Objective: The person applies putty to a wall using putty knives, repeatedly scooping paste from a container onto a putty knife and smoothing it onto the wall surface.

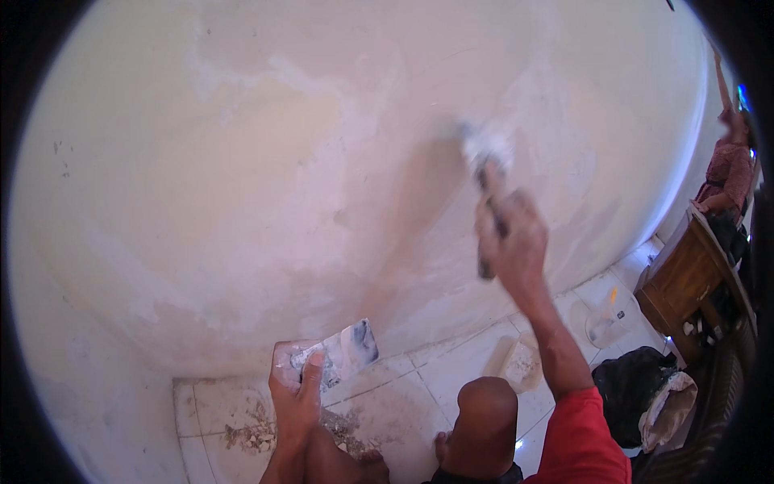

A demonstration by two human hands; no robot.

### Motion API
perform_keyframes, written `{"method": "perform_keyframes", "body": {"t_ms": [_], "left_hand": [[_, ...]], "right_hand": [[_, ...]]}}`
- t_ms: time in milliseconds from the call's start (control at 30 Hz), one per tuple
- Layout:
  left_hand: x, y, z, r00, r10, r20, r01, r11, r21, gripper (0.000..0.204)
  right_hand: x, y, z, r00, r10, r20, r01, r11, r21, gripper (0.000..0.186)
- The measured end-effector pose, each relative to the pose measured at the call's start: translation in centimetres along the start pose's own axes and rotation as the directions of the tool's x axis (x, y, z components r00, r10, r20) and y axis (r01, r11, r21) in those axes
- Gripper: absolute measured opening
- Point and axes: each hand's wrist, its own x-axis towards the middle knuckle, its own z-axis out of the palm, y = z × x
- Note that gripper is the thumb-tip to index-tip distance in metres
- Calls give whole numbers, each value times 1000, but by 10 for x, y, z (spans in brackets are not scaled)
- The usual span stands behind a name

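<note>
The right hand (509, 234) is raised at the centre right of the frame, fingers wrapped tight around the dark handle of a putty knife (486, 173). Its blade is smeared with white filler and laid against the wall (242, 161), angled so the flat edge can drag paste over the surface; motion blur hides whether the blade lies quite flush. The left hand (297, 387) sits low in the bottom centre, fingers and thumb closed around a second flat scraper (345, 351) coated in white filler. It is held level and close to the body, apparently as a small tray that keeps a supply of paste within reach of the working knife. The wall fills the upper two thirds of the frame and shows patches of paler fresh filler beside yellowish older paint, so the raised knife sits at the border of a patched area. Below, the tiled floor (459, 363) carries crumbs of scraped plaster near the left hand and the person's bare knee (484, 403), which suggests a crouch to steady the reach. At the lower right lie a black bag (629, 379) and a wooden cabinet (681, 278); another person (730, 165) stands at the far right edge, reaching up the wall.
</note>
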Motion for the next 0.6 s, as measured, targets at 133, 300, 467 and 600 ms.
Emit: {"method": "perform_keyframes", "body": {"t_ms": [133,300,467,600], "left_hand": [[-1,5,-2,999,43,-20,-43,999,8,15],[2,0,0,1000,6,-8,-6,1000,13,17],[1,2,-3,1000,13,-20,-13,1000,12,17],[-1,3,-1,999,14,-44,-13,1000,22,15]], "right_hand": [[83,0,-13,984,73,-163,-72,997,6,46],[83,-7,14,995,-3,-103,-3,999,-53,51],[4,-35,32,985,-152,77,156,986,-59,64],[-30,-21,5,973,-111,203,126,990,-63,61]]}}
